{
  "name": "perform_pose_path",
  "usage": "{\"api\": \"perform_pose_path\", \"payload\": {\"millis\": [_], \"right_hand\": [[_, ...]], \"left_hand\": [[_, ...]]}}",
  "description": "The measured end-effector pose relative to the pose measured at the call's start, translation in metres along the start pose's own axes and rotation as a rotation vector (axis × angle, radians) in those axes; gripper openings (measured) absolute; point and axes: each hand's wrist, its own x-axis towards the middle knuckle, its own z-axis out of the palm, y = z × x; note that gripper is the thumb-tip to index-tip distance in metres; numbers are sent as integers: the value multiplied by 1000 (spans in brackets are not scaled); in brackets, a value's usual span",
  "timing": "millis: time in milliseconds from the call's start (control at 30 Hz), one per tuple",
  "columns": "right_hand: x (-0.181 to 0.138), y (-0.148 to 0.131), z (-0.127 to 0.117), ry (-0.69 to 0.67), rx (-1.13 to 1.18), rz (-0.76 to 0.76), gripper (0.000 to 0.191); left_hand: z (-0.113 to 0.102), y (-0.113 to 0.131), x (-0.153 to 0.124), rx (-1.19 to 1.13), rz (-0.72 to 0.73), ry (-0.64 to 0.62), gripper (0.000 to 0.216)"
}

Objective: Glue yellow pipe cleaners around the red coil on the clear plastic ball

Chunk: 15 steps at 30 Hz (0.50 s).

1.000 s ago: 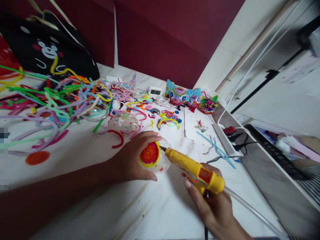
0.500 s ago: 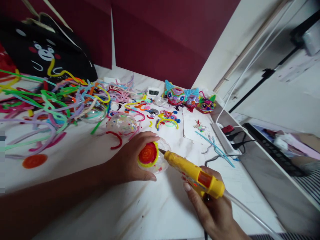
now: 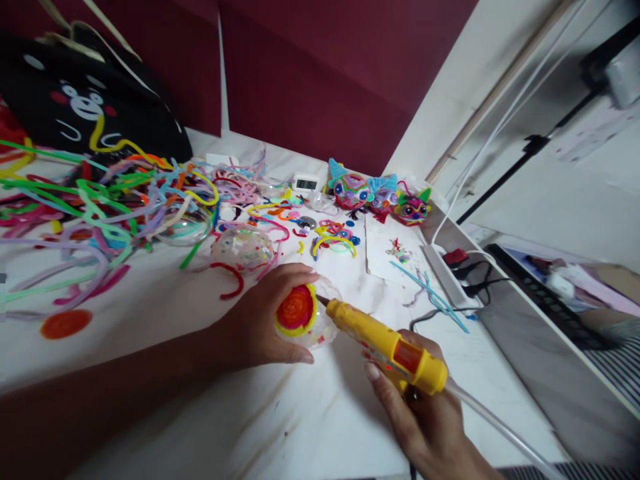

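Observation:
My left hand [image 3: 270, 313] is curled round a clear plastic ball [image 3: 327, 327] speckled with coloured bits. On the ball's near left side sits a coiled pipe-cleaner disc [image 3: 296, 310], orange and red with a yellow rim. In my right hand [image 3: 425, 407] is a yellow hot glue gun [image 3: 387, 343], a clear glue stick [image 3: 500, 427] jutting from its back. The gun's dark nozzle tip points left and lies at the disc's yellow rim; whether it touches is too fine to tell. Left of my left hand lie a red curved pipe-cleaner piece [image 3: 231, 281] and an orange disc [image 3: 67, 324].
A tangle of pipe cleaners [image 3: 100, 207] covers the left. Behind my hands are a speckled clear dome [image 3: 243, 248], a small digital clock [image 3: 305, 182] and decorated animal heads [image 3: 350, 190]. A power strip [image 3: 453, 277] runs along the right edge, with the gun's cable nearby.
Hardly anything differs: the view has shifted very slightly. Both hands keep their places, with the nozzle still at the disc's rim.

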Motion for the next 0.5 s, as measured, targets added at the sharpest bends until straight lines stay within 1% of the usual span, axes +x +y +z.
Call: {"api": "perform_pose_path", "payload": {"millis": [100,333,500], "right_hand": [[-4,-1,0,7,-47,-47,18],[-13,-1,-3,1,-87,17,24],[-17,-5,-3,12,-74,12,19]], "left_hand": [[0,-1,0,2,-13,-3,120],[-1,1,1,-19,20,29,109],[-1,1,1,-11,9,21,114]]}}
